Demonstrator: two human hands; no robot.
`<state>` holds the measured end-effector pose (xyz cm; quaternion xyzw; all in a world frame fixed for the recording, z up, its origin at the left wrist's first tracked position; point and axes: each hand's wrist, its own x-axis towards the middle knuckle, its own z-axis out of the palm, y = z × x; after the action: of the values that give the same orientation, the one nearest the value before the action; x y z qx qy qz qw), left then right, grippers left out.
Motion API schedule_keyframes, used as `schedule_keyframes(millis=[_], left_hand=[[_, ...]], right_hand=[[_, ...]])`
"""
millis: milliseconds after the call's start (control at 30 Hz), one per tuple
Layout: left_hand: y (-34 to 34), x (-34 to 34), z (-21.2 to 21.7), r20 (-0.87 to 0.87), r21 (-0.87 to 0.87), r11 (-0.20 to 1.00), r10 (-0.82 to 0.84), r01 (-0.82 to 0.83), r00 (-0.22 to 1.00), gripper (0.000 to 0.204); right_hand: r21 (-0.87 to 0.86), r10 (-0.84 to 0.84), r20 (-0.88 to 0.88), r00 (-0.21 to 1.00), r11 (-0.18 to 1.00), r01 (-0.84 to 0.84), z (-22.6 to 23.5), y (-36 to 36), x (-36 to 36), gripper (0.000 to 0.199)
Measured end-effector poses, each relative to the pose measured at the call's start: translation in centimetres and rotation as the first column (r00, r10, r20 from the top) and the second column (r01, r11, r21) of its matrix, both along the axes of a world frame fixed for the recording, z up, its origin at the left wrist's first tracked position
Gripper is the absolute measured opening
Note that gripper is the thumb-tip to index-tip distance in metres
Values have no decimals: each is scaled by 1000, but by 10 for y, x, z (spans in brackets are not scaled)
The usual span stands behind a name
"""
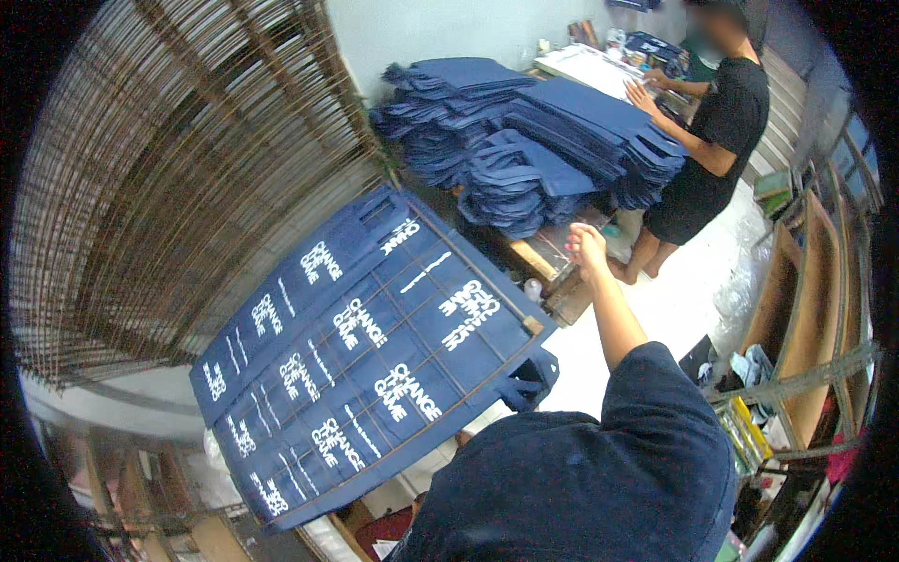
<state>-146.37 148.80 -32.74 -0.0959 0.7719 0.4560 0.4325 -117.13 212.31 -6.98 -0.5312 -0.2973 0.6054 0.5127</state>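
Note:
My right arm reaches forward past the table corner, and my right hand [587,251] is raised with its fingers curled together. Nothing shows in it. Of my left hand [464,437] only a small patch of skin appears, at the near edge of the wire drying rack [532,326]; its fingers are hidden. On that tilted rack lie navy fabric bags [412,314] with white printing, seen through the wires. One navy handle loop [534,379] hangs over the rack's right edge. Beyond my right hand, tall stacks of navy bags [581,122] cover a low table.
Many raised rack layers [178,178] lean at the left. A person in black [721,122] stands at a white worktop [590,70] at the back right. Wooden frames [796,318] and a yellow-edged box [744,436] stand at the right. White floor tiles [674,309] show between.

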Motion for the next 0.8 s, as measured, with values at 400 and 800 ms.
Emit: schedule_keyframes(millis=[400,800], left_hand=[[63,21,-1,-19,9,972,-235,235,972,25],[58,54,4,-66,0,977,-214,215,975,25]], right_hand=[[593,-592,777,-213,803,-66,-20,-83,103,64],[392,-361,114,925,872,292,11,74,121,45]])
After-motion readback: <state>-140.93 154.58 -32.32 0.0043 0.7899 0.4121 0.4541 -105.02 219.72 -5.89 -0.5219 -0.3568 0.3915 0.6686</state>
